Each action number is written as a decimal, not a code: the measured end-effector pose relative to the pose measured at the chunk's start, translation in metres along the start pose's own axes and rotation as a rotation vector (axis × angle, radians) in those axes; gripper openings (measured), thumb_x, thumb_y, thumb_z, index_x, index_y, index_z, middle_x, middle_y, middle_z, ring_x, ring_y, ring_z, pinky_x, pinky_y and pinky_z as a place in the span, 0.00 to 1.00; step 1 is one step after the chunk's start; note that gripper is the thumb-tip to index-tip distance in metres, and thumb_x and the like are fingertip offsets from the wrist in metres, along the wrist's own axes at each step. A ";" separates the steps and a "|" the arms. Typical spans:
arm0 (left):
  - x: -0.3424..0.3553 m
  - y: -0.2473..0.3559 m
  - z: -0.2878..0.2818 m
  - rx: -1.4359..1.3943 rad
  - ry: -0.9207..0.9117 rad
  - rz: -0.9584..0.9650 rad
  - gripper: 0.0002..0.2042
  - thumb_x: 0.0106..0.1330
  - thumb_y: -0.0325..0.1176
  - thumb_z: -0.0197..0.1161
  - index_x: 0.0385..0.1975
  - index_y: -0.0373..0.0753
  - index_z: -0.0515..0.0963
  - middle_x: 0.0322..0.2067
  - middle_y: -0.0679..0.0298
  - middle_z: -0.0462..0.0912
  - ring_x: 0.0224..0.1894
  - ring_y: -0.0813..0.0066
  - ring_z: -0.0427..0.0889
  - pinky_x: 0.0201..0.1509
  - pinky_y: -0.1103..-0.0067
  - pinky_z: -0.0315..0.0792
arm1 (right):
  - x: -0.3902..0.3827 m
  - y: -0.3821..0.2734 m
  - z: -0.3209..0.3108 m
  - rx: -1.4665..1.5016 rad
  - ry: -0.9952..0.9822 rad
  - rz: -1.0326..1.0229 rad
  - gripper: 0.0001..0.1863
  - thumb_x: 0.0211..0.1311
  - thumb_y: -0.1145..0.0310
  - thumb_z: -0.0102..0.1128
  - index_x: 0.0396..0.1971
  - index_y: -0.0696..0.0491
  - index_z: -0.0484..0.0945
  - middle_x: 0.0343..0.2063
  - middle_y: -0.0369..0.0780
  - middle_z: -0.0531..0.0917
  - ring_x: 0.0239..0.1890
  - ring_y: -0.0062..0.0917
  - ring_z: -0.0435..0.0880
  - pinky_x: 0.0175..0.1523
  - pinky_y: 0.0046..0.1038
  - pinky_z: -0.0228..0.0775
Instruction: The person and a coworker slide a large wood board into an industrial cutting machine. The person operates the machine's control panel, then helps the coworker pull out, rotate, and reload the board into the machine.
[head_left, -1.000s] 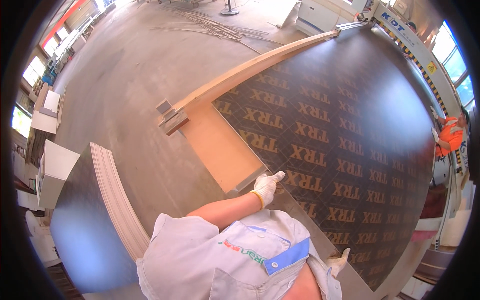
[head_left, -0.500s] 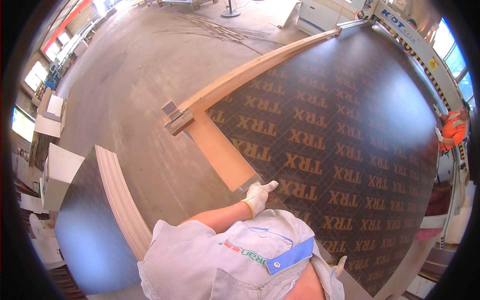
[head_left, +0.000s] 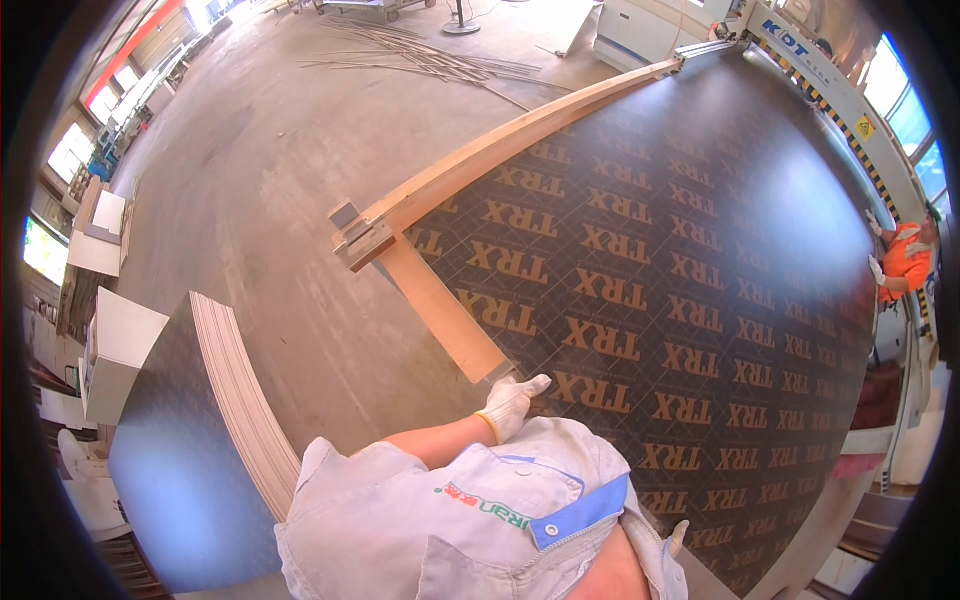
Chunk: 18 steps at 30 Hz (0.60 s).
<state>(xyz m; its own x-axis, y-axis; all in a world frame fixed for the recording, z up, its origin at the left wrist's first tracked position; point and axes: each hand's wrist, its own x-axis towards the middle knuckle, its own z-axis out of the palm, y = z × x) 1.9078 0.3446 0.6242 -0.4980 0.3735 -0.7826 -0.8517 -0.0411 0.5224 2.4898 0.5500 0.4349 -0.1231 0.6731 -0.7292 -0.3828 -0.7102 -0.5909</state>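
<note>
A large dark brown film-faced panel (head_left: pixel 640 300) with repeated tan lettering lies flat in front of me. My left hand (head_left: pixel 510 408), in a white knitted glove, is at the panel's near left edge. One finger or the thumb lies over the panel's top, and the other fingers are bent around the edge, partly hidden. Only a gloved tip of my right hand (head_left: pixel 679 538) shows at the near edge, past my shirt; its other fingers are hidden. Beside the panel runs a bare wooden strip (head_left: pixel 445 315), joined at the corner to a long wooden rail (head_left: pixel 520 130).
A metal and wood stop block (head_left: pixel 360 238) stands at the rail's end. Opposite, a co-worker in orange (head_left: pixel 905 262) has gloved hands at the panel's far edge, near a machine beam (head_left: pixel 830 95). A panel stack (head_left: pixel 190 450) is at left. Thin strips (head_left: pixel 430 52) litter the floor.
The panel has slid slightly left, covering more of the wooden strip beside it. My left hand has shifted a little left and down with the edge. The tip of my right hand has moved slightly.
</note>
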 end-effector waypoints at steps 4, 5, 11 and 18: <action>-0.007 0.005 0.005 -0.060 0.007 -0.035 0.16 0.86 0.29 0.81 0.61 0.22 0.86 0.51 0.51 0.96 0.44 0.57 0.98 0.50 0.59 0.96 | -0.001 -0.003 0.004 0.002 -0.001 -0.002 0.55 0.77 0.32 0.85 0.92 0.49 0.76 0.90 0.43 0.79 0.88 0.48 0.76 0.95 0.54 0.65; -0.008 0.006 0.006 -0.052 0.012 -0.029 0.16 0.86 0.29 0.81 0.61 0.22 0.86 0.51 0.51 0.96 0.45 0.56 0.98 0.51 0.59 0.96 | -0.002 -0.003 0.004 0.005 -0.001 -0.003 0.55 0.77 0.32 0.85 0.92 0.49 0.76 0.90 0.43 0.79 0.88 0.48 0.76 0.95 0.54 0.65; -0.007 0.006 0.008 -0.065 0.013 -0.036 0.16 0.87 0.28 0.80 0.61 0.22 0.86 0.51 0.50 0.96 0.46 0.55 0.99 0.52 0.58 0.96 | -0.001 -0.003 0.003 0.014 -0.008 -0.002 0.55 0.78 0.32 0.85 0.92 0.49 0.77 0.90 0.43 0.80 0.88 0.48 0.77 0.95 0.54 0.65; 0.004 -0.003 0.003 -0.043 0.014 -0.010 0.15 0.86 0.31 0.82 0.60 0.26 0.88 0.50 0.50 0.96 0.45 0.55 0.98 0.50 0.59 0.96 | -0.010 -0.009 0.012 0.025 -0.042 -0.005 0.54 0.78 0.32 0.85 0.91 0.49 0.77 0.90 0.43 0.80 0.87 0.49 0.77 0.95 0.53 0.66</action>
<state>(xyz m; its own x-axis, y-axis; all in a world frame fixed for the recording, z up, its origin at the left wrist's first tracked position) 1.9087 0.3492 0.6209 -0.4910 0.3616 -0.7926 -0.8629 -0.0770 0.4995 2.4837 0.5515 0.4516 -0.1595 0.6854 -0.7104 -0.4061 -0.7015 -0.5856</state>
